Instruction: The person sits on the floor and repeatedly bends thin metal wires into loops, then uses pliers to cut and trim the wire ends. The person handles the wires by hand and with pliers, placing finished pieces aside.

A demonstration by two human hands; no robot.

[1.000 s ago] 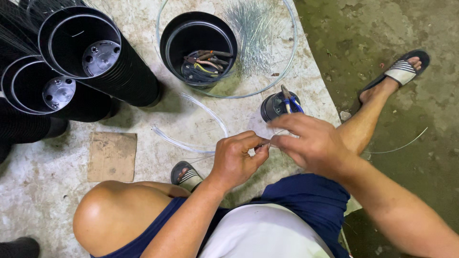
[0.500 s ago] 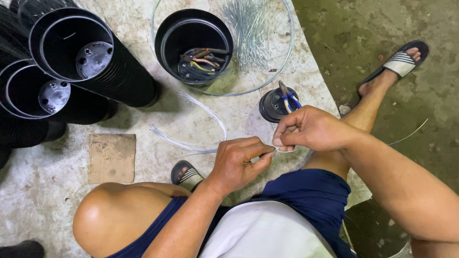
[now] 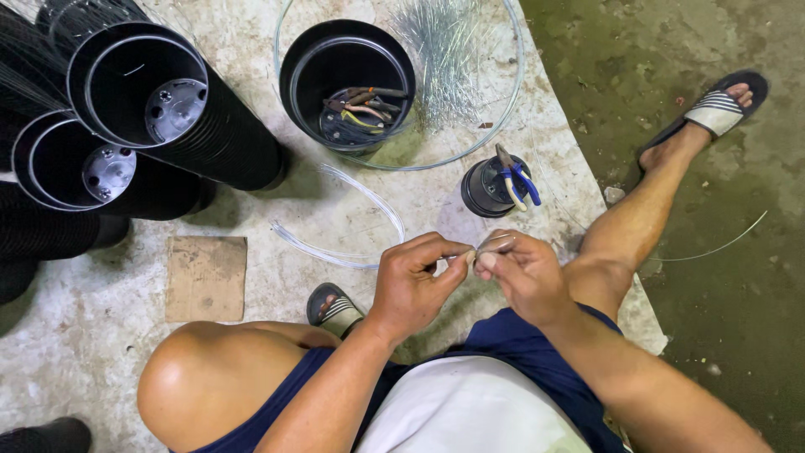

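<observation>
A thin wire (image 3: 495,243) is pinched between left hand (image 3: 415,281) and right hand (image 3: 520,273), below the pliers (image 3: 516,176); bending seems underway, steady fingertip pressure needed.

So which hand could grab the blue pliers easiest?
Probably the right hand. It sits just below the pliers resting on the small black pot. The left hand is farther off, and both hands pinch a thin wire.

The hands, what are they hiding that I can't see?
- Head view: left hand and right hand pinch a thin wire; fingers cover its ends.
- Tools in the black pot: too jumbled to tell apart.
- Stacked pots: cut off by the left edge.
</observation>
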